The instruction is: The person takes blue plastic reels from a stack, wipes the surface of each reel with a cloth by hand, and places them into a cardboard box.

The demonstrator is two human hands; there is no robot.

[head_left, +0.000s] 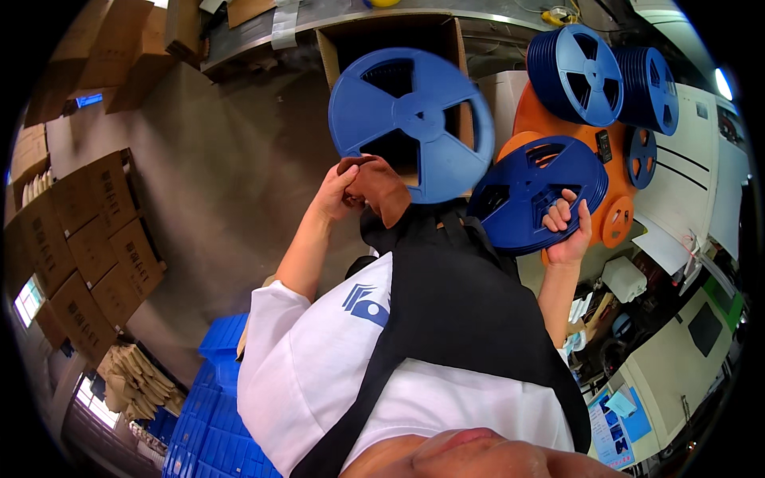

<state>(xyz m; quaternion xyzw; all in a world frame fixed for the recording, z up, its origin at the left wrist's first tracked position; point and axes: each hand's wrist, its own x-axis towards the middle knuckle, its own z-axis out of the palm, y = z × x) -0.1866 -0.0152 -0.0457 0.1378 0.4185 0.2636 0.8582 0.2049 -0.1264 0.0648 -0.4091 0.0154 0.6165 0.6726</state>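
My left hand (338, 191) is closed around a bunched brown cloth (381, 191), which hangs at the lower left rim of a large light blue reel (362, 115). This reel lies across the mouth of a cardboard box (325, 60), and dark gaps show between its spokes. On the right, my right hand (570, 227) grips a stack of dark blue reels (498, 219) near its edge. Its fingers curl over the top reel's face, and the thumb rests at the rim. How many reels it bears is hard to make out.
Two more stacks of blue reels (586, 76) stand at the far right on an orange surface (530, 107), near a small orange reel (617, 221). A metal-edged bench (247, 40) runs behind the box. Blue crates (215, 406) and piled cartons (88, 231) stand at the left.
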